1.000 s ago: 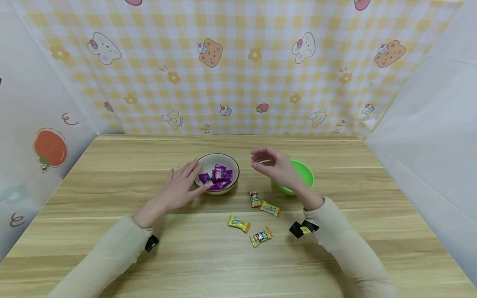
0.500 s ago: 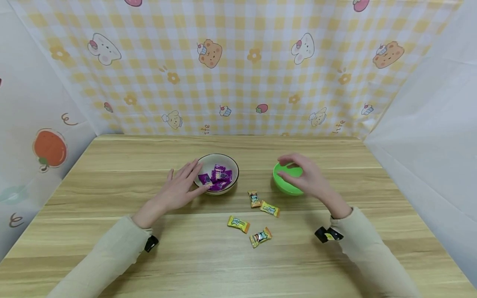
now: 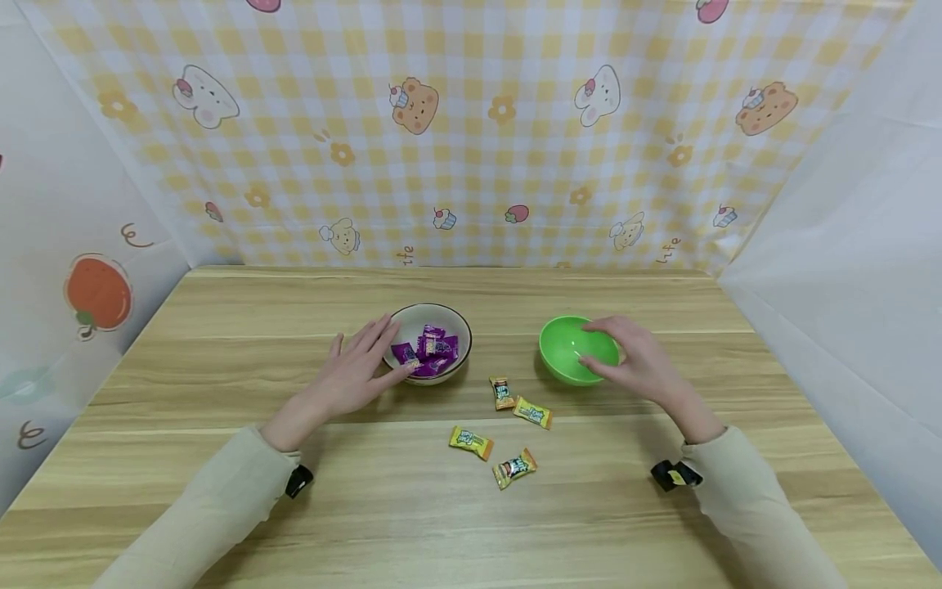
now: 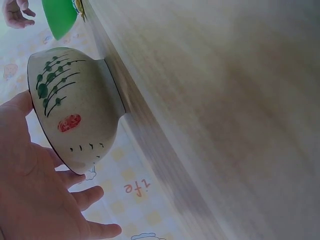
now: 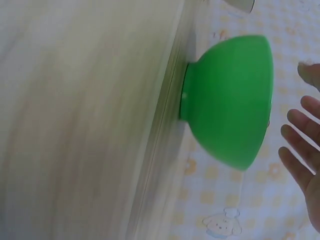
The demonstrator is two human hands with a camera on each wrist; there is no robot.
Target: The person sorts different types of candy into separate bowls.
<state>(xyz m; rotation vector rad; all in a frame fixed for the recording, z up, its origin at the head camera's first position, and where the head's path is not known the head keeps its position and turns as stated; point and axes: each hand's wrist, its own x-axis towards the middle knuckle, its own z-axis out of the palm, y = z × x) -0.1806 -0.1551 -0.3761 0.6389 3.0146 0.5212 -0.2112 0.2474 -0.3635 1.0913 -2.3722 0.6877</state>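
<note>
The left hand (image 3: 346,376) touches the near-left rim of a cream bowl (image 3: 421,316), its fingers spread and nothing gripped. Purple wrapped candies (image 3: 439,348) lie in that bowl; in the left wrist view its outside (image 4: 95,110) shows a painted plant and a red mark. At the right side of a green bowl (image 3: 561,360) is the right hand (image 3: 639,360), thumb and fingers apart over the rim. From the right wrist view, a gap separates the fingertips (image 5: 297,117) from the green bowl's rim. No candy shows inside the green bowl.
Several yellow and orange wrapped candies (image 3: 515,468) lie on the wooden table (image 3: 383,507) in front of and between the bowls. A checked cloth (image 3: 471,123) hangs behind the table's far edge, with white sheets at both sides.
The right hand has moved right, from between the bowls, across the green bowl to its right side, uncovering the inside. Left hand, bowls and candies stay put.
</note>
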